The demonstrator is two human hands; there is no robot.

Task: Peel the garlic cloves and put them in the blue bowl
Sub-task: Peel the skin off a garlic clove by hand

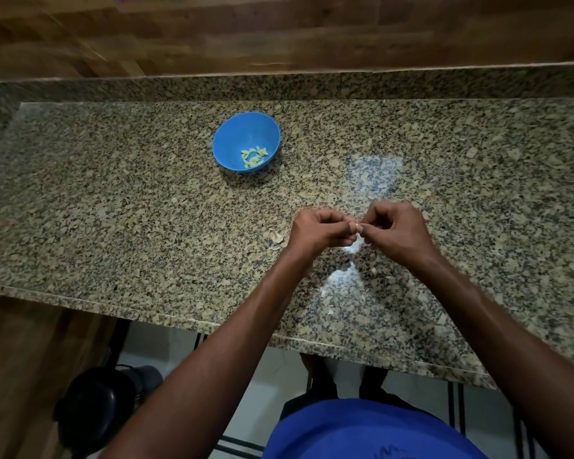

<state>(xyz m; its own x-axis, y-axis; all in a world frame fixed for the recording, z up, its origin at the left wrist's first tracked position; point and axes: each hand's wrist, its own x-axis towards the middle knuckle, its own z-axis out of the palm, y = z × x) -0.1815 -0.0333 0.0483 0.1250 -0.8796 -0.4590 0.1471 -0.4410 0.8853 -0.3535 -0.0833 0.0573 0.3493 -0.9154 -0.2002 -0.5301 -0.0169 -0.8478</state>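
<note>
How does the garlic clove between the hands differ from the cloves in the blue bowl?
The garlic clove is pinched between the left hand and right hand above the counter; the peeled cloves lie loose in the blue bowl. It is one clove, mostly hidden by fingers; those are a small, fully visible pile. Its peel state cannot be told; those look bare. Both appear pale.

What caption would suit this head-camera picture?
Both hands, left hand and right hand, pinch a garlic clove above the granite counter; peeled cloves sit in the blue bowl.
</note>
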